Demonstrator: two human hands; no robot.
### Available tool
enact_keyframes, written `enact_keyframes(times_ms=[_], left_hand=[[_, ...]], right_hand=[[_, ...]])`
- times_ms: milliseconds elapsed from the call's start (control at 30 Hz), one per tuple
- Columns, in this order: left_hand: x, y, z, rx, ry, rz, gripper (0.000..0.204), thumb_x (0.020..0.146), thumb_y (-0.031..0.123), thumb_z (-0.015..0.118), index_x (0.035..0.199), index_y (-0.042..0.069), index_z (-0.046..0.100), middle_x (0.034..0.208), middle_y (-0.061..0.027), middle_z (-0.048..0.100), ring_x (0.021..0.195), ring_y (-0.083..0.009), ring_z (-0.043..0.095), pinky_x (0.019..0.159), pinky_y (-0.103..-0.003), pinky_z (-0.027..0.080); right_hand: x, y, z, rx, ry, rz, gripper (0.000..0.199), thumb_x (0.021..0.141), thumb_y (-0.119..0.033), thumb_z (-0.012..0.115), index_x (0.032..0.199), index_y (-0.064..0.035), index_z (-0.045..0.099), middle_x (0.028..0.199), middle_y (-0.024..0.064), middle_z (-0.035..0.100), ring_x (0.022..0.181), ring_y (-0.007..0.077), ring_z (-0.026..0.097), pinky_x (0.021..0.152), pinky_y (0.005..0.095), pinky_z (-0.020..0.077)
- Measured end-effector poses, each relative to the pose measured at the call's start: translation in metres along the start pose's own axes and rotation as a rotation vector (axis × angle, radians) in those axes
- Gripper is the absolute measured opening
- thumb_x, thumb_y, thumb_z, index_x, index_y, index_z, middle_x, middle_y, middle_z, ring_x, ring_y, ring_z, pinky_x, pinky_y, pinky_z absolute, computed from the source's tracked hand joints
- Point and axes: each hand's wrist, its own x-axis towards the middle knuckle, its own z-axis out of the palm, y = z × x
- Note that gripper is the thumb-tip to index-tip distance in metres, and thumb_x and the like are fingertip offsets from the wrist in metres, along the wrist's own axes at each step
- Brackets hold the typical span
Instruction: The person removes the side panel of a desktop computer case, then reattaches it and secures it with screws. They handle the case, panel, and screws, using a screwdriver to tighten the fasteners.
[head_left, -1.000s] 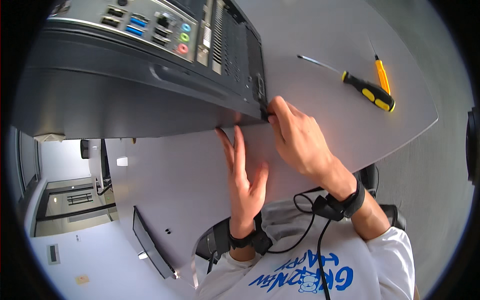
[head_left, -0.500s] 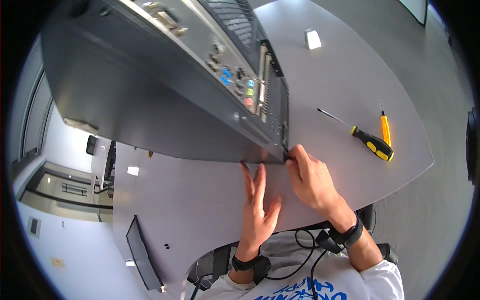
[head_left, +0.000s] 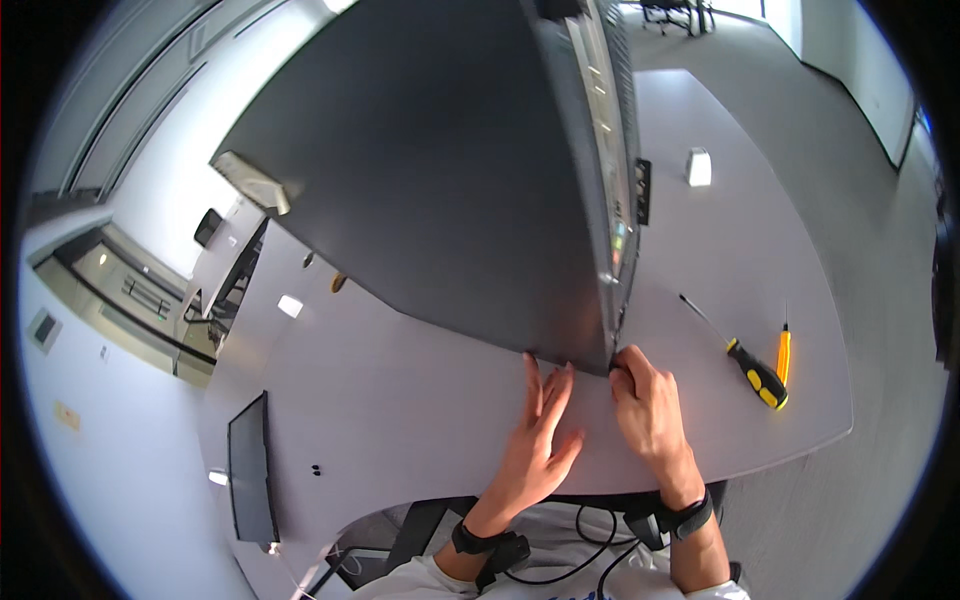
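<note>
- The dark computer case (head_left: 450,190) is standing on the grey worktop (head_left: 735,250), its lower near corner pointing toward the worktop's near edge.
- The left hand (head_left: 533,470) is resting over the worktop with fingers spread wide, two fingertips touching the case's bottom edge.
- The right hand (head_left: 652,415) is forming a narrow pinch at the case's lower near corner; I cannot tell what, if anything, lies between the fingertips.
- Bare worktop is running between the right hand and the black-and-yellow screwdriver (head_left: 764,380), which is lying toward the near right corner.
- The orange-handled driver (head_left: 784,357) is lying just beside it, nearer the curved right edge; whether their handles are touching is unclear.
- A white block (head_left: 699,167) is sitting toward the far end, near the right edge.
- A flat screen (head_left: 254,470) is standing by the worktop's left end; two black specks (head_left: 316,468) nearby are too small to identify.
- The case's top is running out of view, and its port side is showing as a blurred, narrow strip.
</note>
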Motion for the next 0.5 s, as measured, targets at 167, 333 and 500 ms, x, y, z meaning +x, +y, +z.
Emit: enact_keyframes(times_ms=[167, 333, 500], left_hand=[[0.001, 0.005, -0.023, -0.107, 0.109, 0.007, 0.069, 0.101, 0.014, 0.065, 0.162, 0.008, 0.033, 0.168, -0.0296, 0.018, 0.150, -0.0477, 0.035, 0.118, -0.050, 0.038], [0.001, 0.004, -0.049, -0.030, 0.306, -0.045, 0.073, 0.101, 0.014, 0.065, 0.163, 0.010, 0.029, 0.168, -0.0289, 0.018, 0.151, -0.0504, 0.030, 0.119, -0.053, 0.035], [0.011, 0.000, -0.045, 0.033, 0.335, -0.085, 0.080, 0.101, 0.017, 0.065, 0.166, 0.012, 0.020, 0.165, -0.0373, 0.015, 0.150, -0.0560, 0.026, 0.118, -0.055, 0.036]], right_hand=[[-0.001, -0.002, 0.003, -0.042, 0.004, -0.097, 0.004, 0.097, -0.004, 0.056, 0.098, -0.0002, 0.056, 0.080, 0.0267, 0.065, 0.076, 0.0502, 0.064, 0.064, 0.0512, 0.0498], [0.002, -0.001, 0.001, -0.048, -0.036, -0.062, 0.008, 0.099, -0.006, 0.052, 0.096, 0.0004, 0.056, 0.070, 0.0190, 0.061, 0.061, 0.0391, 0.061, 0.061, 0.0439, 0.0484], [0.005, -0.001, 0.002, -0.040, -0.036, 0.052, 0.015, 0.096, -0.009, 0.051, 0.090, 0.0020, 0.060, 0.064, 0.0130, 0.057, 0.059, 0.0250, 0.057, 0.060, 0.0382, 0.0453]])
